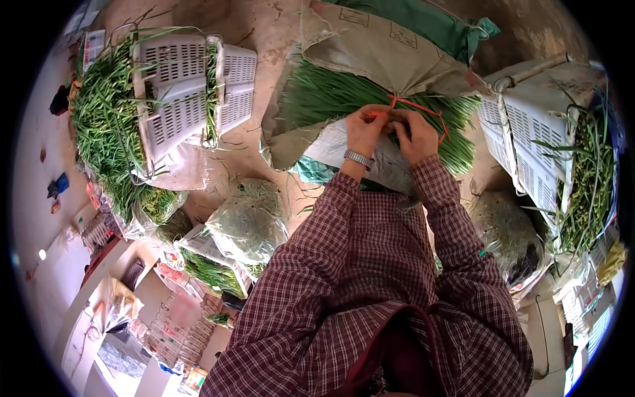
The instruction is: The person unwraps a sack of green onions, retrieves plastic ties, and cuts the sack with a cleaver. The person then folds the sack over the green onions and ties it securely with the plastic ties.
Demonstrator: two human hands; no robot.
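A large bundle of long green stalks [337,92], like chives, lies wrapped partly in a brownish woven sack [370,49]. Red string [423,106] runs over the sack, gathering its edge, and loops down on the right side over the leaves. My left hand [364,135], with a metal watch at the wrist, pinches the red string at the front of the bundle. Close beside it, my right hand [418,137] has its fingers bent together on the string. The fingertips nearly meet, and the exact form of the string between them is hidden.
White slatted baskets [173,79] packed with greens stand on the left, and another white basket [529,132] is on the right. Stuffed plastic bags [248,218] sit either side of my body. A green sack [436,26] lies behind the bundle. Loose leaves litter the floor.
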